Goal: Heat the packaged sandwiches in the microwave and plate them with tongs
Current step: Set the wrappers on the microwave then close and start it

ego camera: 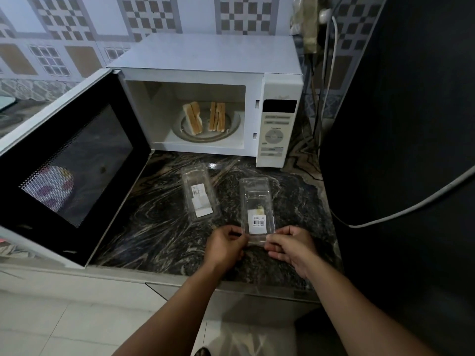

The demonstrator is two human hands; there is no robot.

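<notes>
A white microwave [279,88] stands on the dark marbled counter with its door [66,165] swung wide to the left. Inside, on the round glass turntable [232,124], two sandwiches stand on edge: one on the left [193,121], one on the right [217,116]. Two clear plastic sandwich packages lie on the counter in front, both without a sandwich. The left package [200,192] lies alone. My left hand [225,246] and my right hand [290,245] pinch the near end of the right package [257,206] from either side.
The counter [159,227] ends at a near edge above a pale tiled floor [64,317]. A tall dark appliance [411,150] stands at the right, with a grey cable [401,213] hanging across it. The tiled wall runs behind the microwave.
</notes>
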